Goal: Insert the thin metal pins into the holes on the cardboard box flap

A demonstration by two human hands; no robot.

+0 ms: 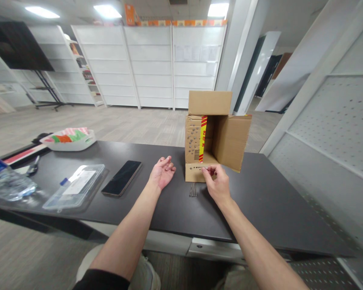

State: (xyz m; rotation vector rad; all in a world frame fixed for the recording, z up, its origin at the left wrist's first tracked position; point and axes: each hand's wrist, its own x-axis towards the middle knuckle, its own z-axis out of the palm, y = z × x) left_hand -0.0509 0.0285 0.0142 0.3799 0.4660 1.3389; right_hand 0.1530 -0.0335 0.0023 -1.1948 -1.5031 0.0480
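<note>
A cardboard box (213,102) stands on the dark table with its front open. Its lower front flap (193,177) hangs down and bears a row of small dark holes. My right hand (219,183) is at the right part of this flap, thumb and fingers pinched together; what they hold, if anything, is too small to make out. Several thin metal nails or screws (193,190) lie side by side just below the flap. My left hand (161,174) rests palm up left of the box, fingers loosely bent and apart, holding nothing.
A black phone (122,178), a clear plastic case (75,187) and a water bottle (7,181) lie on the left. Behind them stands a white basket (74,145) with colourful packets. A white perforated panel (339,133) borders the table's right side.
</note>
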